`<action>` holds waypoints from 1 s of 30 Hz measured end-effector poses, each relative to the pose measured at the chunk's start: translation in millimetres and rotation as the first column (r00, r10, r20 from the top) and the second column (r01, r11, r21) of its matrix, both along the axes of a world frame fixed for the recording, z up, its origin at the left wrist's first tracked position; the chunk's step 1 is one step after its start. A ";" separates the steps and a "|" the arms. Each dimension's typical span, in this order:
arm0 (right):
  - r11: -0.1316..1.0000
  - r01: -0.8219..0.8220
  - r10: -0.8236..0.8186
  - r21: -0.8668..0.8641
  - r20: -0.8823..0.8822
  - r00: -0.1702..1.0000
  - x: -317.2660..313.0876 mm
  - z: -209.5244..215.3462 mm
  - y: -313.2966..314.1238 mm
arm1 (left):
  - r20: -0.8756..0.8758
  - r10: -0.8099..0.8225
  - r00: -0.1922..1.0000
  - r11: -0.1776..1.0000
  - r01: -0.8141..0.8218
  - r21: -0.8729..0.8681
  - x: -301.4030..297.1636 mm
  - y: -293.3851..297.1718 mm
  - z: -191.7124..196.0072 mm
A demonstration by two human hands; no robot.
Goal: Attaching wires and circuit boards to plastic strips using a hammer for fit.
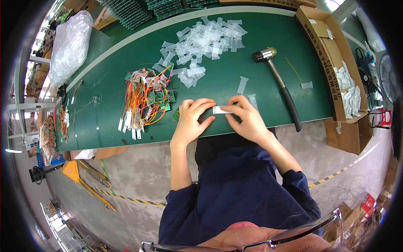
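Between my hands, close to the table's front edge, is a small flat white rectangular piece. My left hand has its fingers curled at the piece's left end. From the other side my right hand grips it, its fingers covering the right end. A green circuit board peeks out beside my left fingers. Left of that hand lies a heap of small green boards with red, orange and yellow wires, some ending in white pieces. Just beyond my right hand are loose clear plastic strips.
A large pile of translucent strips covers the far middle of the green table. To the right lie a black-handled mallet and a thin yellow-green strand. A cardboard box holding white pieces stands at the right edge.
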State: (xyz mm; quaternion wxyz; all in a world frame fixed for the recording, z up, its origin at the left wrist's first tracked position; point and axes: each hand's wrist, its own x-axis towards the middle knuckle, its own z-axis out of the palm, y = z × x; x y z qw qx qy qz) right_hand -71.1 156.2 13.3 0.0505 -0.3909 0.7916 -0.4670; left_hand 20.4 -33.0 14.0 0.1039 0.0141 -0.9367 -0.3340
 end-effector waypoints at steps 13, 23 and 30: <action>0.905 0.366 -0.274 0.218 -0.360 0.892 -41.2 -5.0 -15.0 | 0.001 0.011 1.000 0.999 -0.011 0.039 -0.6 0.0 -0.2; 0.981 -0.150 0.165 0.125 -0.118 0.979 -9.0 7.2 -6.1 | 0.008 0.013 1.000 0.996 -0.014 0.093 -1.0 0.1 -1.7; 0.989 -0.115 0.139 0.094 -0.306 0.942 -0.4 -1.8 -6.1 | 0.023 0.029 0.999 0.993 -0.031 0.115 0.3 -0.3 -1.7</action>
